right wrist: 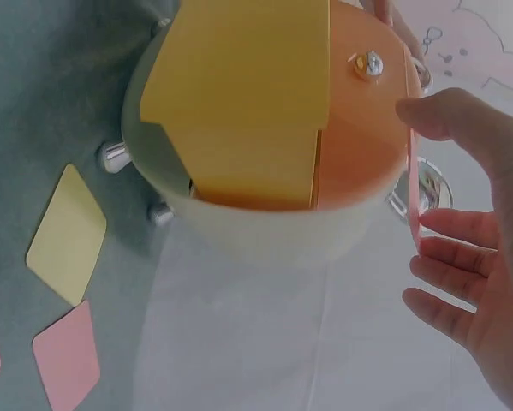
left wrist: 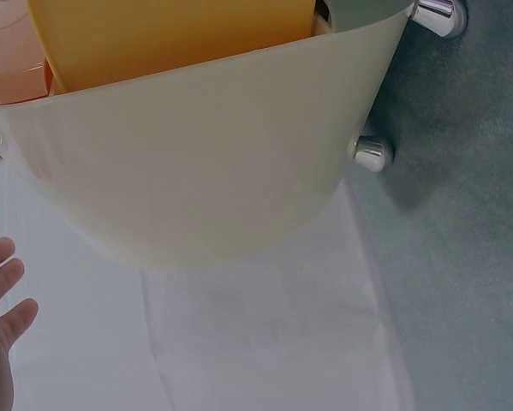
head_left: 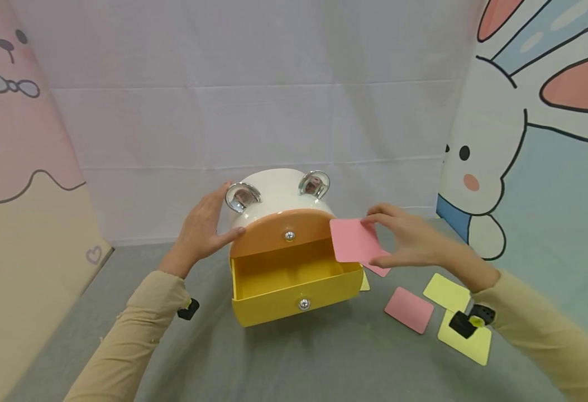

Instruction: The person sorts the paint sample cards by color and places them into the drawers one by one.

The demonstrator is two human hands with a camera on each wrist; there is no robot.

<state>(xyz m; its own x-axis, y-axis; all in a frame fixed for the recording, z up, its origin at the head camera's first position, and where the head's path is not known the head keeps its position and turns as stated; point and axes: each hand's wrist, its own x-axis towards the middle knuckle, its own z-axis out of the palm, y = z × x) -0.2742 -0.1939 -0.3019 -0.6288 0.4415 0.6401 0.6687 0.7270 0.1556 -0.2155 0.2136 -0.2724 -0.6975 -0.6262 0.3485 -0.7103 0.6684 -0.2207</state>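
Right hand (head_left: 414,243) pinches a pink card (head_left: 355,240) between thumb and fingers, just over the right edge of the open yellow drawer (head_left: 294,285). Left hand (head_left: 203,229), fingers straight, rests against the white organizer (head_left: 278,195) on its left side, gripping nothing.

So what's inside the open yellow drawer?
The yellow drawer shows only bare yellow floor and walls. Its right rear corner is hidden behind the pink card pinched in the right hand.

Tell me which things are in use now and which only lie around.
In use: pink card in right hand; open yellow drawer; white cabinet steadied by left hand.
Lying about: other pink card, yellow cards, backdrop cloth.
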